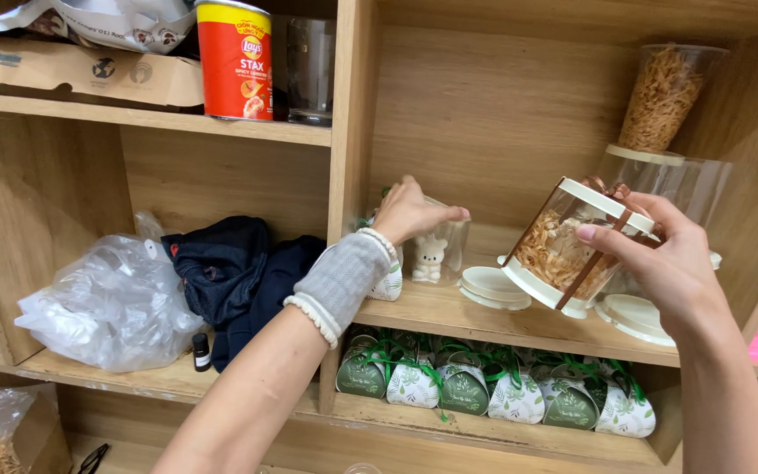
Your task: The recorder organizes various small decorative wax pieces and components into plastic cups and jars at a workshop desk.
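Shelf restocking, placing step, as I judge it. My right hand (pixel 660 263) clamped on clear gift box (pixel 568 254), held tilted just above shelf board (pixel 449 316). My left hand (pixel 410 211) curled over clear jar (pixel 440 250) holding small white figurine (pixel 430 259). Loose cream lids (pixel 491 285) below box. Box: cream rims, brown ribbon, tan shredded filling. Next move calls for levelling box, lowering clear of lids.
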